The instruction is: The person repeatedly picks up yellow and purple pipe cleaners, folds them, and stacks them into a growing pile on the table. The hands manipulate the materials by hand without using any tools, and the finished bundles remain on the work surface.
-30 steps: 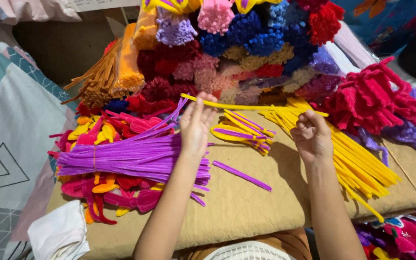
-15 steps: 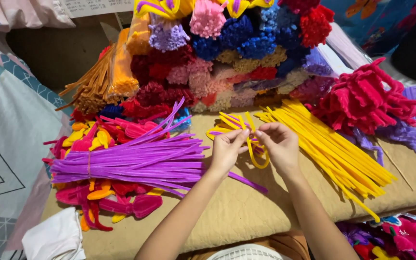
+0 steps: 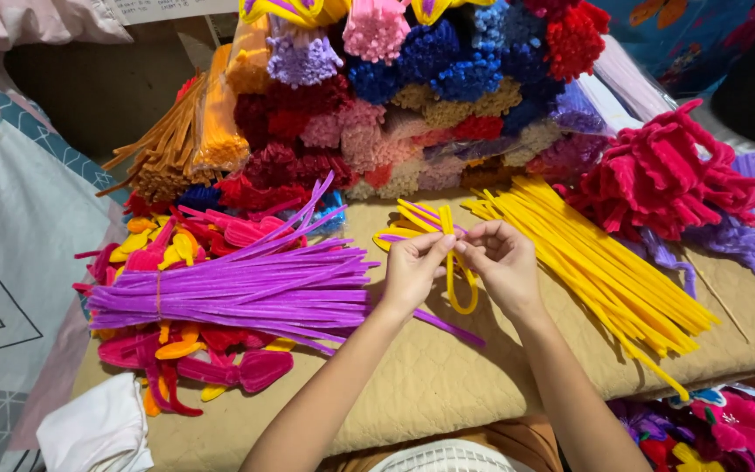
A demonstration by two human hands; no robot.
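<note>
Pinching a yellow stem [image 3: 458,278] between both hands, left [image 3: 412,271] and right [image 3: 504,267] clamped at its top, I see its loop hanging toward me

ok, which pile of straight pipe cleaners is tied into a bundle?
The purple pile, left of the left hand: a band cinches it near its left end. The yellow pile lies loose, fanned out.
</note>
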